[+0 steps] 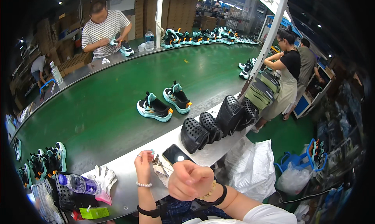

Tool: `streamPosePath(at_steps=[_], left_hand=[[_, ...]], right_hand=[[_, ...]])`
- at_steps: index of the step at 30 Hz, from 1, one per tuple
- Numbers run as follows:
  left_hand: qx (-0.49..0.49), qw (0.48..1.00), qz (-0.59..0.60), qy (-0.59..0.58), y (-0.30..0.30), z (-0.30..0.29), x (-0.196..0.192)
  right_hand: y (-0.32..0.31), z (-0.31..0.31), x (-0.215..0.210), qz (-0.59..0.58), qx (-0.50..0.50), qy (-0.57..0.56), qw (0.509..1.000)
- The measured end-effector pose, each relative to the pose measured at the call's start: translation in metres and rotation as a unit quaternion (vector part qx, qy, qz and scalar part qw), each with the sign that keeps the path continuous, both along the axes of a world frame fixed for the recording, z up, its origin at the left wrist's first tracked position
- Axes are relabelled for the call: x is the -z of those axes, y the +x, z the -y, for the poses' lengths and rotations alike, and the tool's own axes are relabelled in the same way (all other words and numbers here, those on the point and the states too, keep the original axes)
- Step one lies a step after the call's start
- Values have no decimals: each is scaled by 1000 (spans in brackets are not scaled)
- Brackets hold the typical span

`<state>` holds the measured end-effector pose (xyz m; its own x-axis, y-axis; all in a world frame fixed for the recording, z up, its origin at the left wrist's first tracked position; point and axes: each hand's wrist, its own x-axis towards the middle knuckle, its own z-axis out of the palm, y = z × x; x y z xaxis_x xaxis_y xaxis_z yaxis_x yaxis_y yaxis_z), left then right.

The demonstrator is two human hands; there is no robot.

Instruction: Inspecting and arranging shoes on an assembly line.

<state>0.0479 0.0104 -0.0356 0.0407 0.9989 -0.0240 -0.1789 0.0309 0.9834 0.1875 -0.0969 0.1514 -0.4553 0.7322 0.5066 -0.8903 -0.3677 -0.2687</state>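
My left hand (144, 165) is raised above the metal ledge, its fingertips pinched together at a tiny pale-blue bit too small to name. Close to my body, my right hand (190, 180) has its fingers curled in; whatever they hold, if anything, is hidden. Between the hands lies a whitish item with a dark, tangled bunch (158, 161) on top, partly covered by my right hand. A dark-screened phone (172, 153) rests just beyond. On the green belt beyond the ledge stand two black, white and light-blue sneakers (153, 108), apart from both hands.
Black clogs (194, 135) line the ledge at right, beside a metal post (263, 48). At left lie a purple-capped bottle (80, 183), white gloves (103, 181) and more sneakers (58, 155). White sacking (254, 169) hangs at right. Co-workers (106, 30) stand across the belt and farther right.
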Motion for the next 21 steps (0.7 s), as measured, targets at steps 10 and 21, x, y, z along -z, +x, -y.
streamPosePath(at_steps=[10, 21], left_hand=[[-64, 994, 57, 74, 1, 1, -9], [51, 909, -324, 257, 76, -51, -54]], right_hand=[[134, 48, 77, 173, 427, -203, 864], [243, 99, 110, 103, 626, -229, 738]])
